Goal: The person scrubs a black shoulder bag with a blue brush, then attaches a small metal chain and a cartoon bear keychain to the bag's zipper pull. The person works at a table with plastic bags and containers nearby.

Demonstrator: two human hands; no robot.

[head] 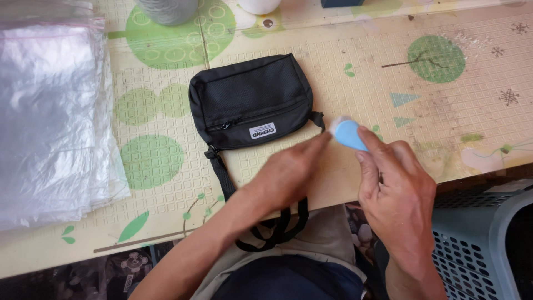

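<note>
A small black zip pouch (250, 99) with a white label lies flat on the patterned table mat (355, 83). Its black strap (275, 225) runs off the near table edge and hangs over my lap. My right hand (395, 203) holds a small light-blue rounded object (348, 133) with a whitish tip, just right of the pouch's lower right corner. My left hand (288, 173) rests on the mat below the pouch, its fingertips reaching to the blue object's tip.
A stack of clear plastic bags (50, 116) covers the left of the table. A grey perforated plastic basket (483, 244) stands at lower right beside my legs. A grey container (166, 10) and a white one (259, 5) sit at the far edge.
</note>
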